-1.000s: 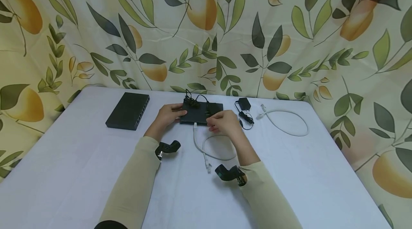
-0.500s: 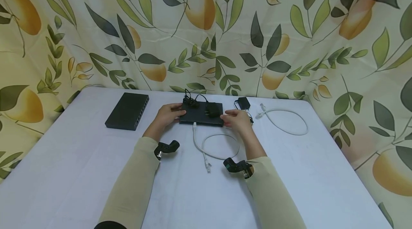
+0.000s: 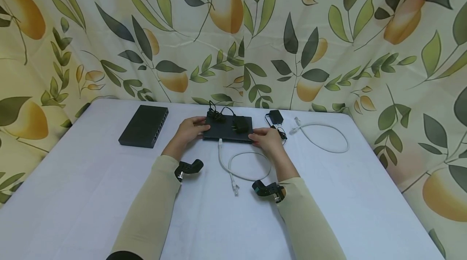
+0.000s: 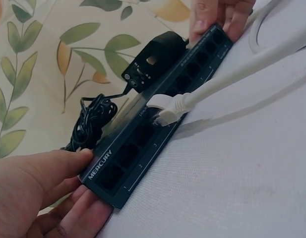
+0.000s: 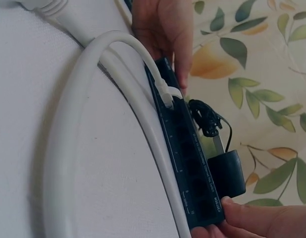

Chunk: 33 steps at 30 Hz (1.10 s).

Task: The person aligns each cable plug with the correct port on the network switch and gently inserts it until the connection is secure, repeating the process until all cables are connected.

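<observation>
A black network switch [image 3: 220, 132] marked MERCURY, its row of ports facing me, is held at both ends. At its left end my left hand [image 3: 187, 133] grips it, thumb on top and fingers underneath, as the left wrist view shows. My right hand [image 3: 269, 140] pinches the right end the same way. On top of the switch lie a black power adapter [image 3: 240, 124] and its bundled cord [image 4: 95, 119]. A white Ethernet cable [image 4: 232, 74] is plugged into a middle port; its loop and free plug [image 3: 235, 190] lie on the table.
Another black switch box [image 3: 144, 125] lies to the left. Behind the right hand are a second black adapter [image 3: 276, 117] with its cord and, farther right, a white cable [image 3: 337, 151]. A patterned curtain [image 3: 270, 49] hangs behind the white table [image 3: 204, 223].
My right hand has moved rightward from near the power adapter on top to the switch's right end and now grips it. My left hand stays at the left end.
</observation>
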### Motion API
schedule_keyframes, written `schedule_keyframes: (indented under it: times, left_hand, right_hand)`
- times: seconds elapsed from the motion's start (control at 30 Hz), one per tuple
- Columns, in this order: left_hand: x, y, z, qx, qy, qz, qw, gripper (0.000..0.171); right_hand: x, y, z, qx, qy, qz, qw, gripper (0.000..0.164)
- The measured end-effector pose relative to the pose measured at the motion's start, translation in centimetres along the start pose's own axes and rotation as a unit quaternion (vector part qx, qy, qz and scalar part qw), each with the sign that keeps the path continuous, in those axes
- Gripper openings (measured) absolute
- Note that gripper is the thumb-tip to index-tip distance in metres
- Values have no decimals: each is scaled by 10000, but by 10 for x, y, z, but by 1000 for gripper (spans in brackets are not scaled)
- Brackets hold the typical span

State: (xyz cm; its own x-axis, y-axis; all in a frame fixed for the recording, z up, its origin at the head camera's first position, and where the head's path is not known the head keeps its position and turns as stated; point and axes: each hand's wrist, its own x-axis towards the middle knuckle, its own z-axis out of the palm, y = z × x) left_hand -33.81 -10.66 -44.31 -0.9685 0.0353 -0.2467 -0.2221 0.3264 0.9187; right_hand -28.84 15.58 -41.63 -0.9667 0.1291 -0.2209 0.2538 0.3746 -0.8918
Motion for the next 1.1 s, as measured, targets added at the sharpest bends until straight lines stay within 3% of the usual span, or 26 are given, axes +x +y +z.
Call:
schedule_keyframes:
  times: [0.6, 0.9, 1.1]
  left_hand:
    - [-6, -1, -15, 102, 175, 48, 9998, 51]
    - [-8, -6, -30, -144, 464, 6, 9988, 47]
    - [-17, -2, -44, 59, 473, -127, 9988, 47]
  right_hand:
    - [2, 1, 16, 475, -202, -52, 9987, 38]
    - [4, -2, 35, 701, -199, -141, 9972, 37]
    - [6, -5, 50, 750, -263, -270, 9965, 36]
